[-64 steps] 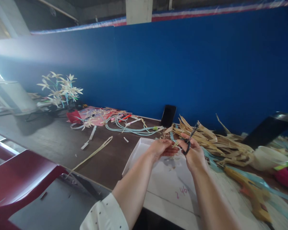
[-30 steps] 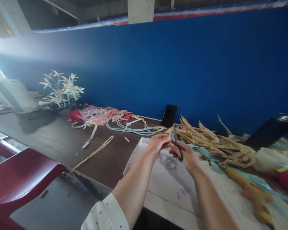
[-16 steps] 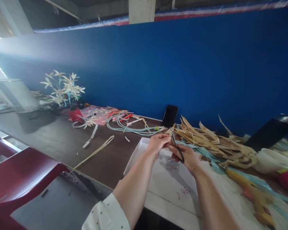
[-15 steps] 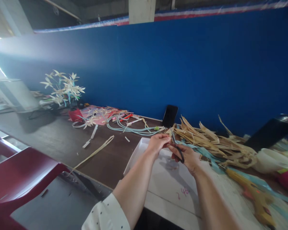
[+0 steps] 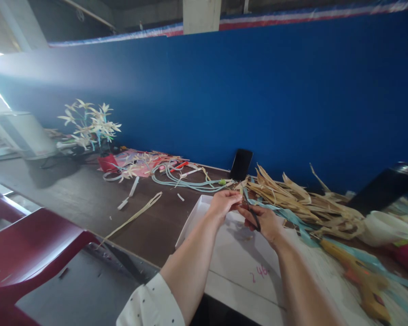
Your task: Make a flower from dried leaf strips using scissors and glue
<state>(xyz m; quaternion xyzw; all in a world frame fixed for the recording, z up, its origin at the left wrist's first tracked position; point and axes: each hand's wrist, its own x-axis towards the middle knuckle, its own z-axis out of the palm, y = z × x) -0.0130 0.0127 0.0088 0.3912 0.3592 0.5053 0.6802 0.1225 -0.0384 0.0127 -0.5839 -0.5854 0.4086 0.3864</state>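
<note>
**Two hands above the white tray**

The left hand pinches a small straw strip between closed fingertips. Just to its right, the right hand grips black scissors, whose blades point far-left at the strip.

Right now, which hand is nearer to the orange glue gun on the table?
Right. The right hand, holding scissors, is left of the glue gun; the left hand, pinching a leaf strip, is farther left, beyond it.
</note>
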